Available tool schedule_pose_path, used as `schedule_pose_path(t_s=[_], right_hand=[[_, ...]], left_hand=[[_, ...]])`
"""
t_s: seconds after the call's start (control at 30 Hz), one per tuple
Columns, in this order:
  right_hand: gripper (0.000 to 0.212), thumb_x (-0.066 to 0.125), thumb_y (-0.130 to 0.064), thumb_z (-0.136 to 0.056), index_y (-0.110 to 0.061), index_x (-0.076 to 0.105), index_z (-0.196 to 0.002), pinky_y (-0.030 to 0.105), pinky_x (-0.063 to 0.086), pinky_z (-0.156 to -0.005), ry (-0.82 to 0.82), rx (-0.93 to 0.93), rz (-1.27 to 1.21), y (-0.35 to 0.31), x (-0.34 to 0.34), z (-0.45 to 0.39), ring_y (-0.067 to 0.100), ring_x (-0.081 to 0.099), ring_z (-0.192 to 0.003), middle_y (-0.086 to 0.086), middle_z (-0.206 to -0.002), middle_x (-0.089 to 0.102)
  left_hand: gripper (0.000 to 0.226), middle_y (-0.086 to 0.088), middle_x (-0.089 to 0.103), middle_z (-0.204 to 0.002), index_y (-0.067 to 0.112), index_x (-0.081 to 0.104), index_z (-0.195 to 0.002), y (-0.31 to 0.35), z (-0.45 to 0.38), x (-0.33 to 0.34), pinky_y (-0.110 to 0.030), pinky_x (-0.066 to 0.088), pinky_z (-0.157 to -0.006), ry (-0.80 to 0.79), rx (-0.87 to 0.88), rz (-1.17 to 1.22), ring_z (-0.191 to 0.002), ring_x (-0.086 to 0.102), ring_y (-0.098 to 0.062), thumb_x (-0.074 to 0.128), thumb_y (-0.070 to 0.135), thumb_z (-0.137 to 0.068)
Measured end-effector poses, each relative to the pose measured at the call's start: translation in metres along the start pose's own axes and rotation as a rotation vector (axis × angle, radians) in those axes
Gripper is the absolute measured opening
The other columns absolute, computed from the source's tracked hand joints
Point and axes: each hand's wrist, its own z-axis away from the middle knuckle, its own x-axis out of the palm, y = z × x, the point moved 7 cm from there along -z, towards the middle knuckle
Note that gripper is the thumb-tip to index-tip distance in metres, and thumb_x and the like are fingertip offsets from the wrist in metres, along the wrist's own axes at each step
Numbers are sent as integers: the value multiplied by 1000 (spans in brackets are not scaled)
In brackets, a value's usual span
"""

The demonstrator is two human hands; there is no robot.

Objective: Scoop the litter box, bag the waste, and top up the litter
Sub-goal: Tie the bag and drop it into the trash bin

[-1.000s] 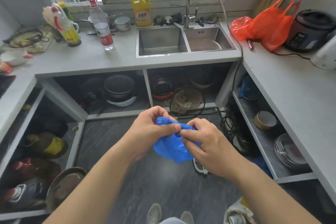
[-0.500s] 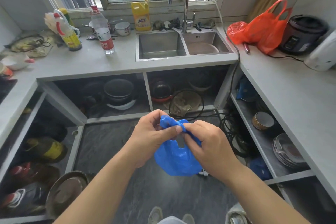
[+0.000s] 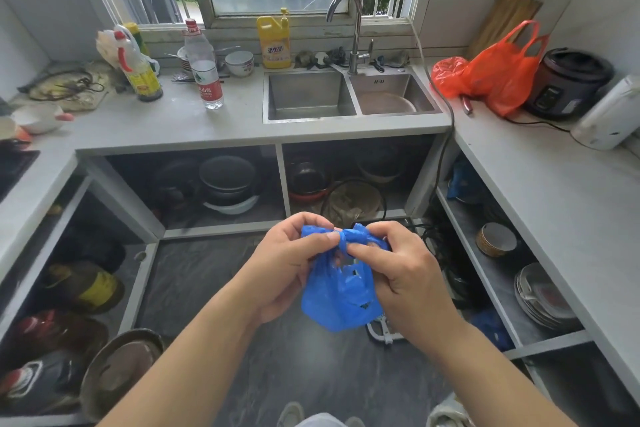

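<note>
The left hand point(image 3: 287, 263) and right hand point(image 3: 401, 270) pinch the twisted neck of a small blue bag point(image 3: 341, 298), fingers curled round it. The bag hangs between them above the dark floor point(image 3: 214, 288), before the sink point(image 3: 311, 97).

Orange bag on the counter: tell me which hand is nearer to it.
Right. The right hand is below and left of the orange bag; the left hand is further left. Both pinch the blue bag.

Bare desk point(image 3: 540, 191) stretches on the right; an orange bag point(image 3: 498, 76) and rice cooker point(image 3: 568, 83) crowd its far corner.
</note>
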Motion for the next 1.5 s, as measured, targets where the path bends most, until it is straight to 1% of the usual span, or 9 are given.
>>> schedule_pose_path(t_s=[0.2, 0.3, 0.5, 0.6, 0.67, 0.93, 1.1, 1.33, 1.5], right_hand=[[31, 58, -9, -90, -21, 75, -113, 36, 54, -75, -13, 49, -161, -8, -4, -1, 14, 64, -91, -3, -107, 67], [34, 64, -6, -92, -27, 62, -120, 30, 55, -78, -21, 368, -431, 0, -4, 5, 13, 67, -92, -18, -103, 71], [24, 49, -14, -103, -13, 66, -120, 32, 42, -55, -185, 944, -934, 19, 19, 4, 23, 52, -66, 16, -100, 75], [27, 49, -20, -103, -20, 73, -115, 33, 36, -62, -462, 922, -953, 6, 30, 3, 26, 49, -72, 11, -104, 77], [26, 53, -22, -102, -13, 74, -113, 23, 31, -50, -540, 873, -1021, -3, 33, -1, 18, 47, -63, 7, -100, 76], [9, 65, -9, -94, -6, 63, -103, 25, 50, -58, -406, 978, -1103, 9, 33, 0, 16, 72, -79, 10, -89, 75], [7, 63, -14, -95, -10, 61, -99, 20, 40, -46, -364, 992, -1221, 24, 31, 4, 14, 58, -62, 10, -87, 68], [11, 56, -15, -96, -7, 63, -93, 38, 49, -75, -288, 1009, -1526, 42, 37, 10, 22, 61, -80, 12, -89, 65], [11, 59, -18, -100, -11, 62, -92, 36, 51, -64, -139, 1031, -1024, 87, 35, 22, 20, 61, -85, 10, -90, 66]], left_hand=[[20, -13, 68, -91, 15, 65, -83, 9, 5, -7, -45, 51, -80, 105, 170, -164, -76, 59, -28, 81, 6, -75], [28, -6, 70, -86, 18, 65, -77, 18, 4, -11, -35, 51, -74, 150, 270, -256, -75, 64, -20, 78, -6, -79], [40, -2, 70, -86, 17, 60, -76, 31, 8, -12, -32, 56, -76, 193, 514, -531, -83, 68, -19, 71, -21, -74], [47, -2, 70, -87, 23, 59, -74, 33, 12, -3, -27, 55, -68, 205, 609, -635, -81, 68, -19, 72, -22, -69], [48, -2, 69, -87, 22, 58, -73, 31, 12, 0, -24, 55, -62, 210, 611, -617, -78, 68, -17, 74, -23, -66], [26, -2, 76, -90, 12, 72, -88, 30, 11, -10, -34, 61, -79, 230, 560, -623, -87, 74, -24, 84, -7, -74], [18, -7, 79, -94, 13, 80, -96, 20, 8, -16, -45, 59, -87, 184, 404, -508, -91, 75, -27, 78, 1, -84], [11, -10, 77, -105, 5, 74, -101, 6, 5, -15, -45, 56, -94, 220, 355, -405, -103, 73, -30, 65, 4, -95], [12, -9, 77, -111, 0, 66, -100, -15, 4, -34, -45, 53, -99, 387, 293, -258, -108, 71, -30, 58, 9, -101]])
